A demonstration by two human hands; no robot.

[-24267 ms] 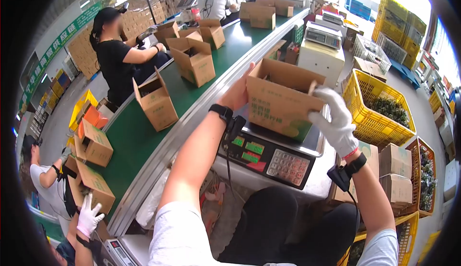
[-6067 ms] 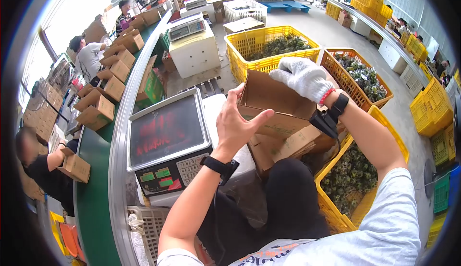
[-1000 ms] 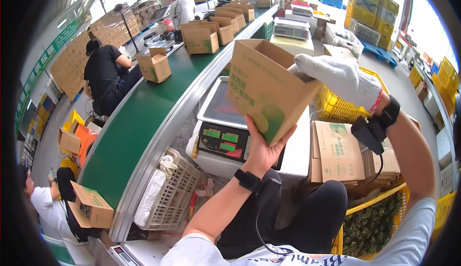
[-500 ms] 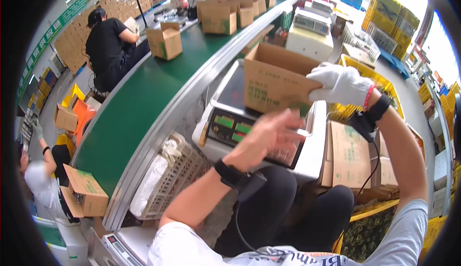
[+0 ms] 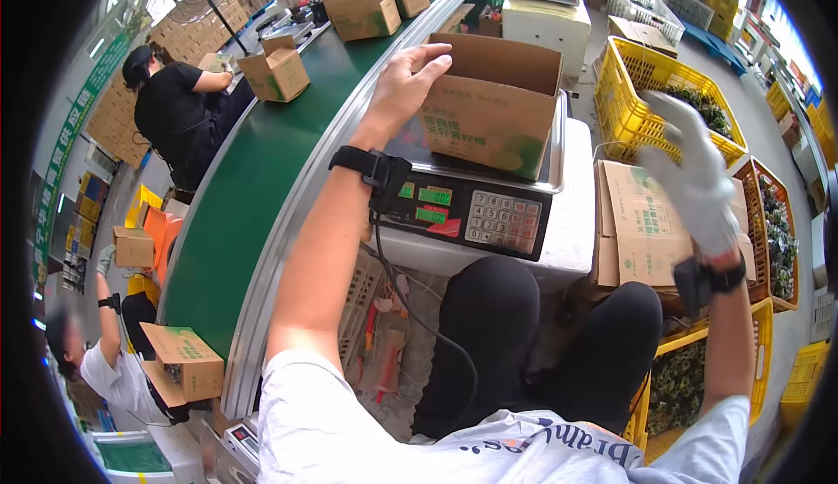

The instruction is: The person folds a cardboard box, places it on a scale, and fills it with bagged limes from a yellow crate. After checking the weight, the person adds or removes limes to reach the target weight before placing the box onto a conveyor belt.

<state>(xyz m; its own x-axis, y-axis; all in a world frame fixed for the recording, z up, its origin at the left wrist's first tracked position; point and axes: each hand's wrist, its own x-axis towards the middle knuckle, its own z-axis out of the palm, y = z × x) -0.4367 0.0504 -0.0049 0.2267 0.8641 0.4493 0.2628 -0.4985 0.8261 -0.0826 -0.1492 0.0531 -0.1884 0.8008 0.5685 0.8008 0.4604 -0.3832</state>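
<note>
An open brown cardboard box with green print stands upright on the platform of a weighing scale. My left hand rests on the box's left top edge, fingers curled over the rim. My right hand, in a white glove, is raised in the air to the right of the scale, fingers spread and holding nothing. It hovers over a stack of flat folded boxes.
A green conveyor belt with several open boxes runs along the left; a person in black sits beyond it. Yellow crates of dark produce stand at the right. Another person handles a box at lower left.
The box has been set down on the scale. My right hand let go of it and swung out to the right; my left hand went up to the box's left rim.
</note>
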